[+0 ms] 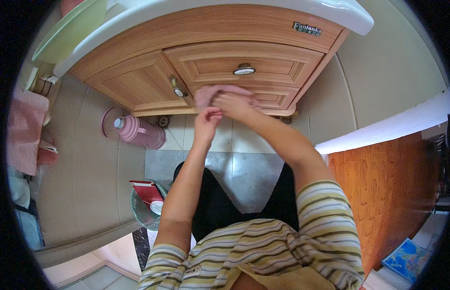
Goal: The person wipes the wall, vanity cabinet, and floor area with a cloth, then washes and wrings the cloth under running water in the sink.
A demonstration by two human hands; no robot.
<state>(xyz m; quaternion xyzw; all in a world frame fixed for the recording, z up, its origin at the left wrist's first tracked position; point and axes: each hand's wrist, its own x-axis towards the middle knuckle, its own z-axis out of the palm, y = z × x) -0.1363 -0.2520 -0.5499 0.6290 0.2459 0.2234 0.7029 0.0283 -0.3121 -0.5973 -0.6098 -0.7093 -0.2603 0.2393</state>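
My right hand (234, 106) grips a pink cloth (210, 95), blurred by motion. The cloth is bunched in front of the lower drawer (272, 98) of a wooden vanity cabinet; whether it touches the drawer front is hard to tell. Close below and to the left of it is my left hand (207, 121), fingers curled in, with nothing seen in them. Above the cloth, the upper drawer (217, 67) has an oval knob (244, 69). A cabinet door (134, 81) with a vertical handle (176, 86) is on the left. Both drawers and the door are closed.
A pink thermos flask (141, 133) stands on the floor by the left wall. A lined waste bin (139, 206) holding a red packet is beside my left leg. A white basin top (210, 3) overhangs the cabinet, with a pale green basin (71, 32) at left.
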